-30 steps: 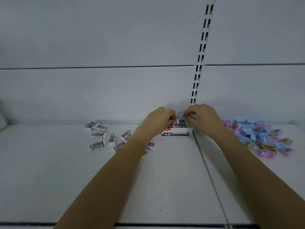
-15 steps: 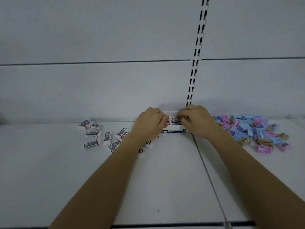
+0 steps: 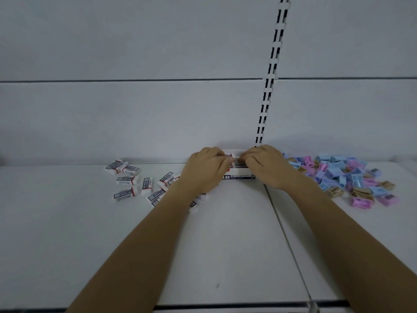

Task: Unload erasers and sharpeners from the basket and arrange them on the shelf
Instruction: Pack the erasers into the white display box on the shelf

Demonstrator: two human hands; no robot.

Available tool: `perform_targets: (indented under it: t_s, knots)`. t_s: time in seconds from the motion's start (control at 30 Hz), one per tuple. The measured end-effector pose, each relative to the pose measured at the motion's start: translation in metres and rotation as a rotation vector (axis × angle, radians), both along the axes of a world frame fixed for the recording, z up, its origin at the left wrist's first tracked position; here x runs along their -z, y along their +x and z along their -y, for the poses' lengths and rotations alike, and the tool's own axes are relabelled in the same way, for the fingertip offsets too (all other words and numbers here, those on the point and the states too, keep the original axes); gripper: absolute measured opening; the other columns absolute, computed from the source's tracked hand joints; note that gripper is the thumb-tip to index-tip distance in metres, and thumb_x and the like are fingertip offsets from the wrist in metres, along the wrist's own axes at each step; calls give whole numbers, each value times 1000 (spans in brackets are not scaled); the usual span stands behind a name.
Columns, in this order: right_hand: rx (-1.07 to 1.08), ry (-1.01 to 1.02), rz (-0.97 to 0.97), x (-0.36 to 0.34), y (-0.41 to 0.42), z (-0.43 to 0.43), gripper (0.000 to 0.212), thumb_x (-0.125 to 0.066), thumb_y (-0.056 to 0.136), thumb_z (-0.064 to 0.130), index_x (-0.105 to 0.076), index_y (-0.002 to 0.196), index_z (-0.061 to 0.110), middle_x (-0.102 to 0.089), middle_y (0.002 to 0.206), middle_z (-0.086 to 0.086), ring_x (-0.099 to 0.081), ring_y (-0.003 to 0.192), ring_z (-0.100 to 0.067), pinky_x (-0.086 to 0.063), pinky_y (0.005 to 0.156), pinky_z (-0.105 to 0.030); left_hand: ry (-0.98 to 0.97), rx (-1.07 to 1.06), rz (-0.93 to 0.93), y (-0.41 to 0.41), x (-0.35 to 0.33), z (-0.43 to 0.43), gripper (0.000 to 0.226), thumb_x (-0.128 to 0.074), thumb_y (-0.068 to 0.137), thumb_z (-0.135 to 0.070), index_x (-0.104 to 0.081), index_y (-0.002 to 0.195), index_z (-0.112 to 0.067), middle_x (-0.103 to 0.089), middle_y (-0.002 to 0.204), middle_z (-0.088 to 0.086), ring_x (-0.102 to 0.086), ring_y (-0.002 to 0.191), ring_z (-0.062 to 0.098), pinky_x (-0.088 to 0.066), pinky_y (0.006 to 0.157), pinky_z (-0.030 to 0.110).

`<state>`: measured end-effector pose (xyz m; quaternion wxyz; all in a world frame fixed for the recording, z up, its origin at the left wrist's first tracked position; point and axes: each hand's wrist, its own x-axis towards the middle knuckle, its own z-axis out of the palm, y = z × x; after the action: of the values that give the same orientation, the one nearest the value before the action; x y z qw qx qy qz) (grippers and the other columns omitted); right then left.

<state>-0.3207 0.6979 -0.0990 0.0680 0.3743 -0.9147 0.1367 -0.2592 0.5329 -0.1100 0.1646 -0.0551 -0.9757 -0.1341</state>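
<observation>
A white eraser box (image 3: 238,176) with dark lettering stands at the back of the white shelf (image 3: 225,245), against the wall. My left hand (image 3: 206,169) and my right hand (image 3: 266,164) rest over its open top, fingers curled onto the erasers (image 3: 238,161) inside it. Fingertips hide most of the box's contents. Several loose white erasers (image 3: 128,179) in dark-printed sleeves lie scattered to the left. A heap of blue, pink and tan sharpeners (image 3: 343,177) lies on the right. No basket is in view.
A slotted upright rail (image 3: 269,86) runs up the back wall just behind the box. A seam (image 3: 286,236) splits the shelf into two panels. The dark front edge (image 3: 225,307) of the shelf runs along the bottom.
Both hands have dropped lower onto the box; the eraser held above it one second ago now sits down among the others in the box. The view shifted slightly.
</observation>
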Motion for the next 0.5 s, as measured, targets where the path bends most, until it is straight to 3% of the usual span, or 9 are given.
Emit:
perform_targets:
  t_s: [0.07,0.2,0.37,0.5]
  knots:
    - [25,-3,9,2,-2,1,72,-5,76,40,-62,113,15,-58,124,0,-46,114,-22,-29,102,-39,-11,6,9,0,0,0,58,-18,91,-43,-67,104,-16,-56,122,-2,-46,116,20,-34,94,32]
    - [29,-18,52,9,-7,2,88,5,65,51,-58,120,22,-52,132,5,-41,122,-18,-24,107,-38,-24,6,13,1,0,0,65,-13,84,-46,-67,104,-16,-55,123,-2,-44,118,19,-33,95,31]
    - [33,-26,58,16,-11,3,89,5,65,52,-51,128,23,-47,138,5,-36,127,-18,-22,109,-40,-43,14,10,2,2,0,82,-1,78,-59,-62,116,-18,-53,124,-3,-44,119,18,-35,94,32]
    - [22,-83,57,13,-2,3,79,0,73,48,-51,128,21,-48,137,4,-34,126,-19,-21,109,-36,4,2,45,2,2,0,51,-22,96,-44,-60,118,-19,-54,125,-2,-44,121,19,-35,100,33]
